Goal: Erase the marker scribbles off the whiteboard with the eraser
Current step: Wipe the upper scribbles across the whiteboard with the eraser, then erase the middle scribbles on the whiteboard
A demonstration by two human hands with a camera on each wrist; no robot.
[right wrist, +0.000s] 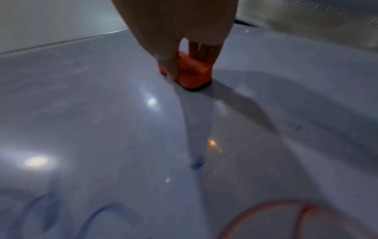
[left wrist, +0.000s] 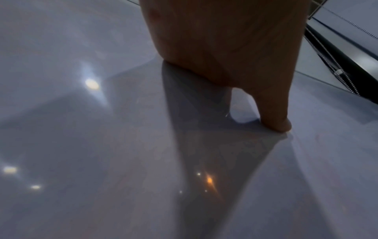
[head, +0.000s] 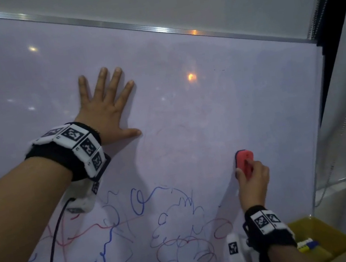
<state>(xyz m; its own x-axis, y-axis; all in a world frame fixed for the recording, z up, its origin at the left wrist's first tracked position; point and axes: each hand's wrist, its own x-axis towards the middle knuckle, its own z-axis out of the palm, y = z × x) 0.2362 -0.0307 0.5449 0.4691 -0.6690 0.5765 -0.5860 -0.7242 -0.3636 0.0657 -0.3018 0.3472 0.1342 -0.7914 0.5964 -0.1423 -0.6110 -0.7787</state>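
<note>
right hand [head: 253,180] grips eraser [head: 244,161], lower half hidden by fingers

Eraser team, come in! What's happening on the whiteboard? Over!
Left hand flat on whiteboard. Right hand grips red eraser, pressed to board. Red and blue scribbles remain below. Nothing blocking.

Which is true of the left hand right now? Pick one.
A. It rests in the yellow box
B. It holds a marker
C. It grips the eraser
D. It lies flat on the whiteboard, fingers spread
D: the left hand lies open, fingers spread, flat against the whiteboard, while the right hand grips the eraser.
</note>
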